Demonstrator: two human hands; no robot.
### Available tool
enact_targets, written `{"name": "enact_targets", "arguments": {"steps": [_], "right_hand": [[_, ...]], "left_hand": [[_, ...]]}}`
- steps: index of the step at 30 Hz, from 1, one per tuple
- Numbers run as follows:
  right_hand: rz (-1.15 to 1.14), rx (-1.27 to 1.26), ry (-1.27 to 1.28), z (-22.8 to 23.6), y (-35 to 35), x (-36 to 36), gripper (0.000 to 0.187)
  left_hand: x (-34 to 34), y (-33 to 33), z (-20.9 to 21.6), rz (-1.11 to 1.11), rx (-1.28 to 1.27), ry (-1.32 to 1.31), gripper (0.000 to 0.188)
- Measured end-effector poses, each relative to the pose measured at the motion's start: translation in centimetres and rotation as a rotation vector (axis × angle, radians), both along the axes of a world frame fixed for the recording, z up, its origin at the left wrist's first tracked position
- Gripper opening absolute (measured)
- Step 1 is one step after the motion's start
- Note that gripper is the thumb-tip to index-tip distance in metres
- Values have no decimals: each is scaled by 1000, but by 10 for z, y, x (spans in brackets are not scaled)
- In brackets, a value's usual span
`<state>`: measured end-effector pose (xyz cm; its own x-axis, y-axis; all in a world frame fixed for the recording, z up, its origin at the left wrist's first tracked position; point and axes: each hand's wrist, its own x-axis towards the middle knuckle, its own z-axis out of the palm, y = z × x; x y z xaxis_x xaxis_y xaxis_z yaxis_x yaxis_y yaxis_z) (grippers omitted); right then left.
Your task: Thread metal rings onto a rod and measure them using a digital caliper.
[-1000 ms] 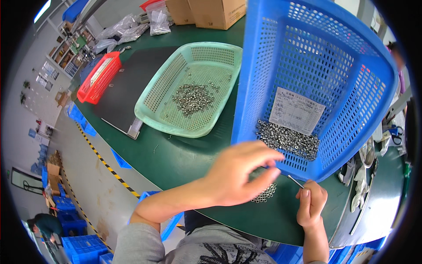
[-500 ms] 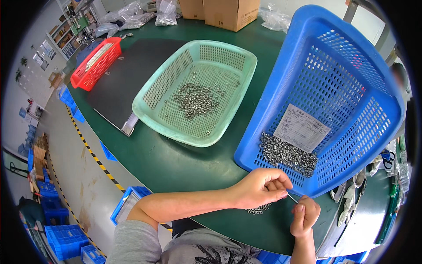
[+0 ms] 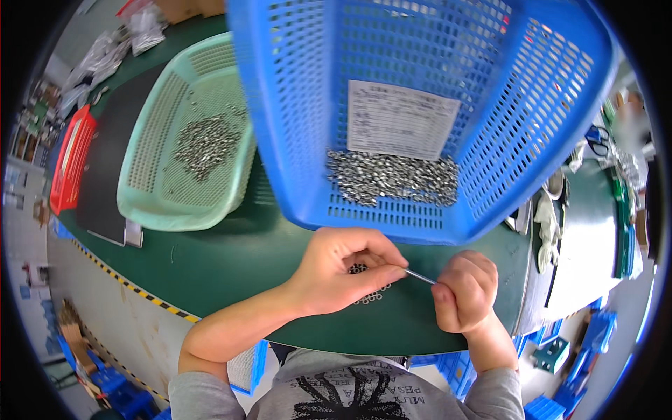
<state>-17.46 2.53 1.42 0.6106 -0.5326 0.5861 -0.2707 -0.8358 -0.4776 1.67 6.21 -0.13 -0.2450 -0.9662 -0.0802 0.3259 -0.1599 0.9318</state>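
My right hand [image 3: 465,290] is closed in a fist around a thin metal rod [image 3: 421,277], which points left from it. At the rod's far end, the thumb and forefinger of my left hand [image 3: 343,269] are pinched together; what lies between them is too small to make out. Below and behind the left hand, several small metal rings or nuts [image 3: 371,297] lie on the green table [image 3: 280,273], partly covered by that hand. Just beyond both hands stands a tilted blue perforated basket [image 3: 294,189], with a heap of small metal nuts [image 3: 392,180] and a paper sheet [image 3: 402,119] inside.
A pale green basket [image 3: 129,185] with more small metal parts [image 3: 206,145] stands to the left. Past it are a black board [image 3: 105,175] and a red basket [image 3: 72,161]. White gloves [image 3: 546,227] and scissors [image 3: 597,140] lie at the right.
The view has turned right, so the baskets and hands sit further left in the picture. Both hands stay at the rod, whose length between them now shows more fully.
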Motion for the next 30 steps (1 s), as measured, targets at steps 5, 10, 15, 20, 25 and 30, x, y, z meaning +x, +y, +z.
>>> {"name": "enact_targets", "arguments": {"steps": [5,10,15,20,25,30], "right_hand": [[-90,634,-72,-1,9,-6,17],[-102,646,-89,-10,15,1,23],[-18,426,94,-13,12,2,21],[-85,572,-185,-7,5,-7,22],[-172,560,-304,-5,2,-13,25],[-133,483,-219,-5,4,-11,22]], "left_hand": [[-8,0,-7,131,-275,-175,8],[-14,6,-4,39,38,8,9],[-17,7,-5,20,-206,-184,9],[0,0,-2,141,-64,18,10],[13,-22,16,252,280,208,13],[-4,-31,5,371,-457,-1090,22]]}}
